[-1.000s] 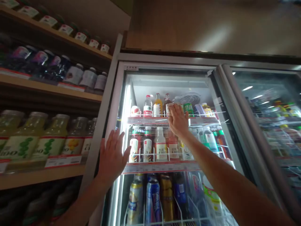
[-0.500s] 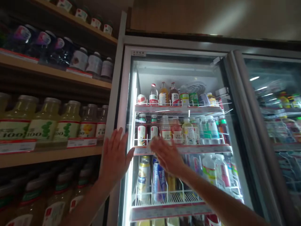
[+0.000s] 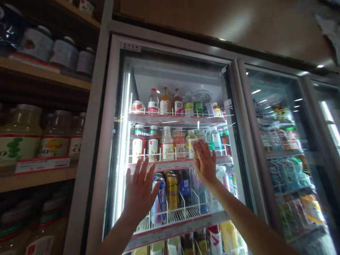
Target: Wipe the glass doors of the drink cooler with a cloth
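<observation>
My left hand (image 3: 140,193) is raised with its fingers spread, in front of the glass door (image 3: 175,65) of a lit drinks cooler. Whether its palm touches the glass I cannot tell. To the right, my right hand (image 3: 205,161) lies against or just before the glass, fingers stretched close together and thumb apart. What may be under its palm is hidden. Behind the hands are wire shelves with juice bottles (image 3: 167,143), a gold can (image 3: 172,191) and blue cans (image 3: 159,202).
Wooden shelves (image 3: 47,175) with large juice bottles (image 3: 21,134) stand at the left. The grey door frame (image 3: 245,141) runs down at the right. Beyond it is another glass-fronted cooler (image 3: 281,141) with more drinks. A brown panel (image 3: 186,21) spans the top.
My view has swung to the right. My right hand has moved right across the glass, from the left-hand bottles to the middle-right ones. My left hand has shifted from the door's left edge onto its glass area.
</observation>
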{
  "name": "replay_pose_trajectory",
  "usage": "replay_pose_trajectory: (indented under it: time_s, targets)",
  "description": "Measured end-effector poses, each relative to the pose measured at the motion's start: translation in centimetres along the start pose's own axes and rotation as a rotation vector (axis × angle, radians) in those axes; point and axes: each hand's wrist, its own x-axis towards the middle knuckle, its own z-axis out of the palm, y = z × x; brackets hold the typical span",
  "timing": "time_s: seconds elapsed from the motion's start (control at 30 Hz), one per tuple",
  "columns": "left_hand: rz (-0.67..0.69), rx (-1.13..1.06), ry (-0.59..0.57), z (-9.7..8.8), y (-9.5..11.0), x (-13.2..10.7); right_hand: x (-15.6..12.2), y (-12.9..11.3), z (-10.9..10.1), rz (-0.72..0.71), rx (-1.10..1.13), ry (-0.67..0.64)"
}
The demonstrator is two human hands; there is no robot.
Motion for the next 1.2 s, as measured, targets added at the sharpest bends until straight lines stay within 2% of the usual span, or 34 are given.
replay_pose_trajectory:
  time_s: [0.03, 0.07, 0.17, 0.2, 0.23, 0.27, 0.3, 0.4, 0.43, 0.5, 0.6, 0.67, 0.7, 0.73, 0.83, 0.9, 0.93, 1.07, 1.1, 1.13, 1.2]
  targets:
    - [-0.013, -0.022, -0.003, 0.3, 0.4, 0.0, -0.3, 0.0, 0.0, 0.003, 0.004, 0.003]
    - [-0.024, -0.043, -0.004, 0.6, 0.9, -0.1, -1.5, -0.3, -0.1, -0.064, 0.019, -0.026]
    - [-0.037, -0.079, -0.026, 1.5, 2.2, -1.4, -7.8, -1.3, -1.3, -0.433, 0.062, -0.196]
    - [-0.031, -0.081, -0.036, 1.8, 2.5, -2.0, -9.4, -1.1, -1.7, -0.532, 0.063, -0.231]
    - [-0.016, -0.072, -0.046, 2.0, 2.7, -2.5, -10.1, -0.5, -2.0, -0.573, 0.052, -0.250]
    - [-0.002, -0.058, -0.052, 2.2, 2.8, -2.9, -9.9, 0.6, -2.1, -0.545, 0.030, -0.246]
    - [0.007, -0.042, -0.053, 2.3, 2.8, -3.2, -8.9, 2.0, -2.0, -0.453, 0.002, -0.215]
    - [0.036, 0.009, -0.053, 2.6, 2.7, -3.6, -4.4, 6.1, -1.4, -0.054, -0.068, -0.045]
    - [0.042, 0.020, -0.054, 2.6, 2.7, -3.6, -3.8, 6.9, -1.2, 0.018, -0.071, -0.003]
    - [0.041, 0.021, -0.058, 2.6, 2.7, -3.5, -5.2, 7.2, -1.3, 0.010, -0.054, -0.004]
    - [0.000, -0.022, -0.051, 2.6, 2.9, -3.4, -11.5, 6.6, -2.3, -0.282, -0.005, -0.156]
    - [-0.005, -0.035, -0.066, 2.6, 2.9, -3.5, -13.8, 7.4, -3.1, -0.438, -0.003, -0.228]
    - [0.006, -0.029, -0.070, 2.5, 2.9, -3.5, -13.6, 8.4, -3.4, -0.423, -0.026, -0.224]
    - [0.014, -0.024, -0.073, 2.5, 2.8, -3.5, -12.5, 9.8, -3.5, -0.341, -0.060, -0.189]
    - [0.030, -0.027, -0.060, 2.5, 2.7, -3.3, -7.5, 14.0, -3.3, 0.033, -0.123, -0.010]
    - [0.054, -0.013, -0.056, 2.5, 2.7, -3.3, -6.9, 15.2, -3.0, 0.159, -0.101, 0.036]
    - [0.059, -0.009, -0.061, 2.5, 2.7, -3.3, -8.2, 15.1, -3.0, 0.180, -0.084, 0.024]
    - [0.027, -0.026, -0.060, 2.5, 2.9, -3.7, -18.1, 13.2, -3.7, 0.209, -0.085, -0.042]
    - [0.019, -0.032, -0.058, 2.5, 3.0, -3.8, -19.6, 13.1, -3.9, 0.211, -0.089, -0.054]
    - [0.011, -0.035, -0.055, 2.5, 3.0, -4.0, -19.9, 13.2, -4.0, 0.218, -0.094, -0.045]
    - [0.001, -0.040, -0.054, 2.5, 3.2, -4.1, -17.2, 13.5, -3.6, 0.241, -0.100, 0.019]
